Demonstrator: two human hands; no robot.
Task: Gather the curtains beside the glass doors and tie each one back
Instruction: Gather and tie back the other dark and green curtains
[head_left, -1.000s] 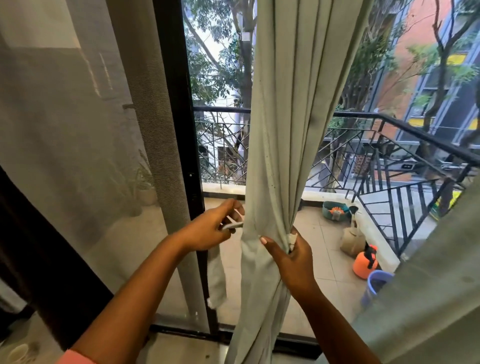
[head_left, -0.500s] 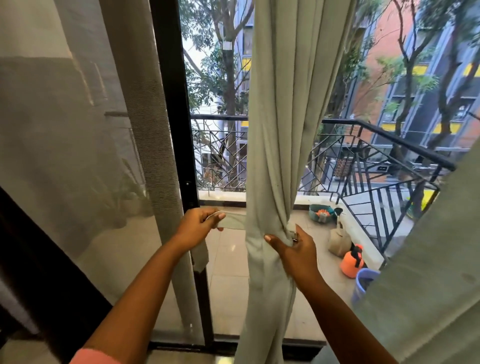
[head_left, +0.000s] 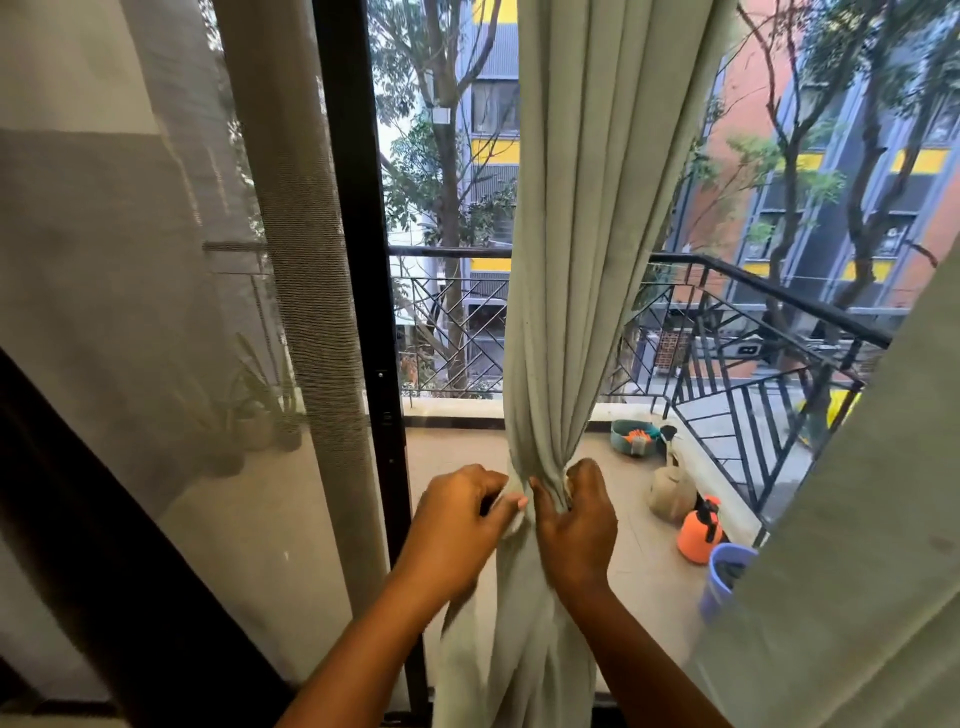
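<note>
A pale grey-green curtain (head_left: 582, 218) hangs in front of the glass door, gathered into a narrow bunch at waist height. My left hand (head_left: 457, 525) pinches a light fabric tie strip (head_left: 511, 512) against the bunch's left side. My right hand (head_left: 576, 519) grips the gathered folds from the right, fingers curled into the cloth. The two hands sit close together, almost touching. The strip's path behind the bunch is hidden. A second pale curtain (head_left: 857, 545) fills the right edge.
A sheer net curtain (head_left: 156, 312) covers the left pane beside the black door frame (head_left: 363, 260). Outside on the balcony floor stand an orange sprayer (head_left: 701, 530), a blue bucket (head_left: 724, 571), a sack and a bowl, behind a black railing (head_left: 769, 364).
My left hand moved right with the tie strip, from well left of the curtain to right against the bunch. My right hand kept its hold on the folds. The camera tilted up slightly.
</note>
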